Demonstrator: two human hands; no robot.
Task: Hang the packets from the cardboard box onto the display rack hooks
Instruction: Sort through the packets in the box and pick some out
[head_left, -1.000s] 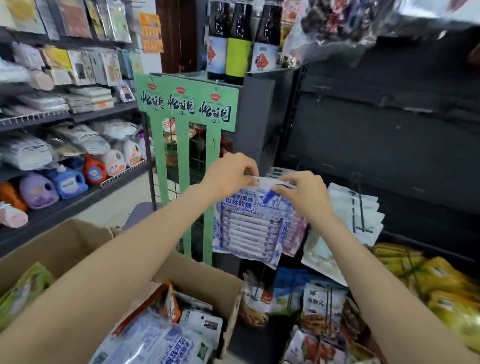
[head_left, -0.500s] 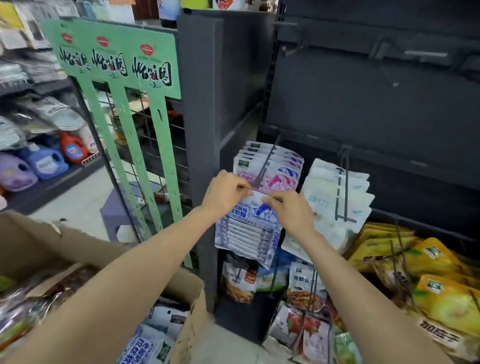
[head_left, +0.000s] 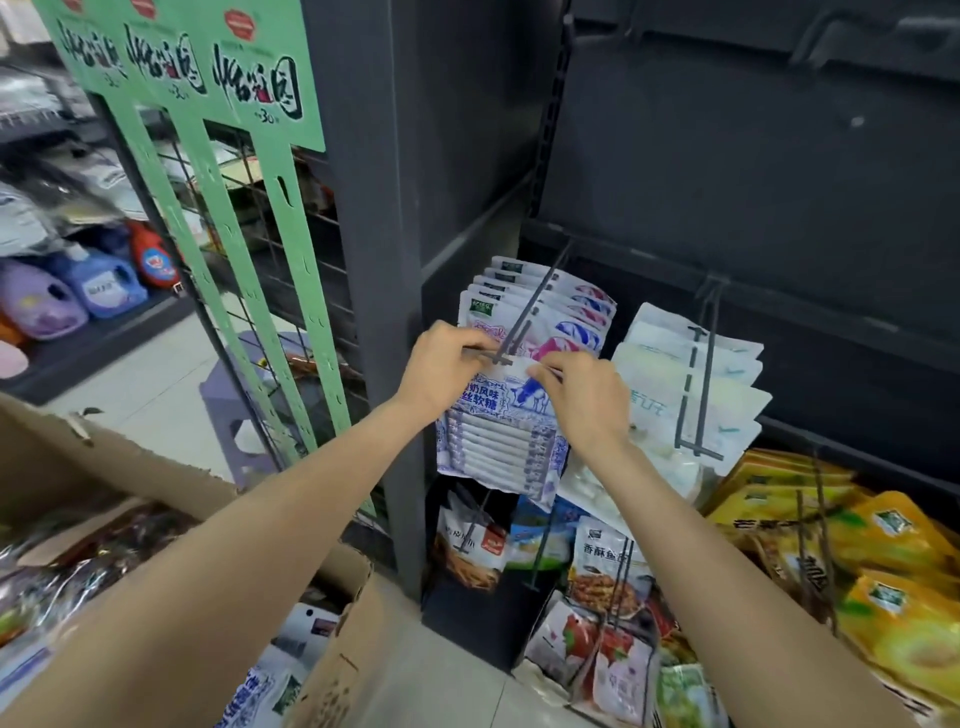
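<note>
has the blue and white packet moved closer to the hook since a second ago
Yes. The blue and white packet, held by both hands, has come up to the tip of the hook; earlier it was short of it.

Cardboard box (head_left: 343, 670) at lower left, display rack (head_left: 727, 208) at right; held packet (head_left: 498, 441) at the hook (head_left: 519, 332) tip, before hung packets (head_left: 545, 306), left of another stack (head_left: 691, 384).

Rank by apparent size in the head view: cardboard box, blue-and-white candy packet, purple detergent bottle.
1. cardboard box, though it is nearest the camera
2. blue-and-white candy packet
3. purple detergent bottle, farther back, so true size is unsure
</note>
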